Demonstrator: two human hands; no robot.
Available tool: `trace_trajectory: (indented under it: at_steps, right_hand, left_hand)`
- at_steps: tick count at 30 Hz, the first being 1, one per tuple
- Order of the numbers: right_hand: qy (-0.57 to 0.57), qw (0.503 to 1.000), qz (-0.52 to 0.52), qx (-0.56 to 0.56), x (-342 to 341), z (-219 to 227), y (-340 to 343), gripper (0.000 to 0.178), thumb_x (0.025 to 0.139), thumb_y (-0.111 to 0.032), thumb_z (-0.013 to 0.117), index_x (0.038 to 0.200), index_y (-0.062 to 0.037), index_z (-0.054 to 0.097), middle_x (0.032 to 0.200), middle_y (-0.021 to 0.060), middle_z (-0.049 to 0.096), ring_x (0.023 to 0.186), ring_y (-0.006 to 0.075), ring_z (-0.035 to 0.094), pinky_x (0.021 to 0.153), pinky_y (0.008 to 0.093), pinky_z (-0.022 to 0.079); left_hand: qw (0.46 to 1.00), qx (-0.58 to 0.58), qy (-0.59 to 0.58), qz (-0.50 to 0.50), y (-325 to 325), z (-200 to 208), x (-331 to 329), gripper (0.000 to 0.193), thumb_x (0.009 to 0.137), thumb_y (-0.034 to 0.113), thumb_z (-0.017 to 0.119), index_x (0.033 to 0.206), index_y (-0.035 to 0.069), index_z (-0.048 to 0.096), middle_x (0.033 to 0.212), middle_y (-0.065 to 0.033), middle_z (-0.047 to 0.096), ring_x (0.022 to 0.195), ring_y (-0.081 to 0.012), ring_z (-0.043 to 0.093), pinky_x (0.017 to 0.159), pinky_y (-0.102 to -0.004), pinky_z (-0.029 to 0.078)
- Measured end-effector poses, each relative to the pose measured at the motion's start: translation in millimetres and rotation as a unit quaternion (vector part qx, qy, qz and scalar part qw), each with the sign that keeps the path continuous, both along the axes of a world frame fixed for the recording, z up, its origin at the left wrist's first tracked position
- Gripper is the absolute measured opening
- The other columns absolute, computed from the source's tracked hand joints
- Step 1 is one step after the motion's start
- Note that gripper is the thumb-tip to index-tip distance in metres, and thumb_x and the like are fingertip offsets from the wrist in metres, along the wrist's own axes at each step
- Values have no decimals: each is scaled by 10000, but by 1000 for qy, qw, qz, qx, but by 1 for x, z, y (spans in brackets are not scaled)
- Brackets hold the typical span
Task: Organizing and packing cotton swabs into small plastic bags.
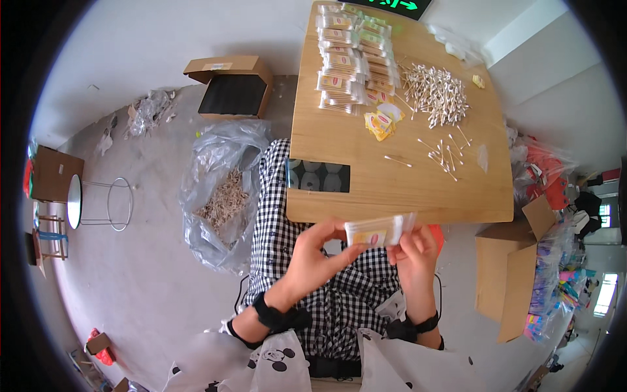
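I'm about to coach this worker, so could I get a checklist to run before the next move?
1. Packet supported: ok, left hand and right hand both on it.
2. Packet's seal: cannot tell.
3. Loose swabs in one pile: not ok, several lie apart.
4. Yellow cards squared up: not ok, they lie askew.
5. Clear plastic bag open: ok, contents show.

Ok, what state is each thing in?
Clear plastic swab packet: in the left hand, right hand at its end
Brown cardboard box, upper left: open
Brown cardboard box, right: open
Clear plastic bag: open, tan sticks inside
White-tipped cotton swabs: loose, heaped, scattered
Clear swab packets: stacked in rows
Yellow-and-white cards: loosely piled
Black sign, green arrow: lit
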State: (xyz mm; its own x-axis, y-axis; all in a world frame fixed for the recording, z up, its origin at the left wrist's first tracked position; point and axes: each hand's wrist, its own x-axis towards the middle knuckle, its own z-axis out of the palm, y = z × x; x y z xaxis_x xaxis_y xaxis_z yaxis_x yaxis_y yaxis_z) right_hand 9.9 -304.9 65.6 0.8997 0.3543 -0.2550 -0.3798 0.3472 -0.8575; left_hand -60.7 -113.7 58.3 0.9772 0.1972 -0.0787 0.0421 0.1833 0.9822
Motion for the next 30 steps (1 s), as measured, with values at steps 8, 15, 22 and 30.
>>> trace_trajectory:
  at_steps: [8,15,22,30]
  right_hand:
    - [-267,960,-3,-83,-14,26,-8,90,850,-22,714,902,11,648,997,113,610,859,181,567,743,298,464]
    - [-409,903,-3,-134,-14,36,-10,77,808,7,722,857,0,663,917,111,648,859,230,603,745,335,487]
    - [-433,886,6,-164,-21,47,-16,119,773,26,748,853,-6,666,890,105,659,864,244,620,762,361,504]
    - [-162,984,2,-72,-43,25,-23,147,896,38,669,1016,39,586,1011,74,622,887,142,627,782,275,510]
  left_hand:
    - [971,167,-168,-11,2,27,-11,320,708,-35,747,1017,9,681,1010,-121,676,910,-232,657,807,-345,526]
    - [950,215,-225,10,3,30,-15,396,602,-62,739,990,14,715,1018,-130,659,917,-256,652,779,-349,533]
    - [943,223,-247,9,1,29,-16,357,646,-12,788,994,6,707,1017,-135,658,918,-256,650,779,-350,531]
    - [985,105,-138,-25,-4,30,-29,334,790,58,774,1070,-74,649,1003,-146,648,919,-222,639,810,-330,498]
